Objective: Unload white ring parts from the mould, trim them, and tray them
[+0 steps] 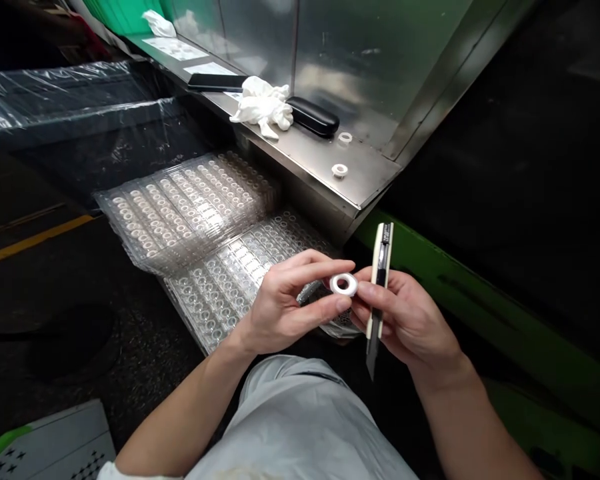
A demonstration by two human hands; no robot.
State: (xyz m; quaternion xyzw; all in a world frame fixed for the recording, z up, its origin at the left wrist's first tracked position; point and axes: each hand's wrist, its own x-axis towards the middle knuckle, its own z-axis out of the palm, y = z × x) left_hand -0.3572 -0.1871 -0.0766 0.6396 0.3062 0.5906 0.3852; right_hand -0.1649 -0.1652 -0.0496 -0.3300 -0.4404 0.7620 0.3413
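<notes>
Between the thumb and forefinger of my left hand [293, 303] is a small white plastic ring [344, 285], its hole facing up toward me. My right hand [413, 317] is closed around a utility knife [381, 280] with a cream-coloured handle. The knife stands nearly upright in the picture, its bare blade pointing down toward my body. My right fingertips also meet the right edge of the ring. Under and beyond my left hand lies a clear plastic tray [215, 293] with rows of round pockets.
A stack of clear trays [180, 207] filled with rings stands at left. On the metal ledge [310, 157] are two loose white rings [339, 171], a black case [313, 117], crumpled white gloves [263, 107] and papers. A green machine edge [445, 280] runs along the right.
</notes>
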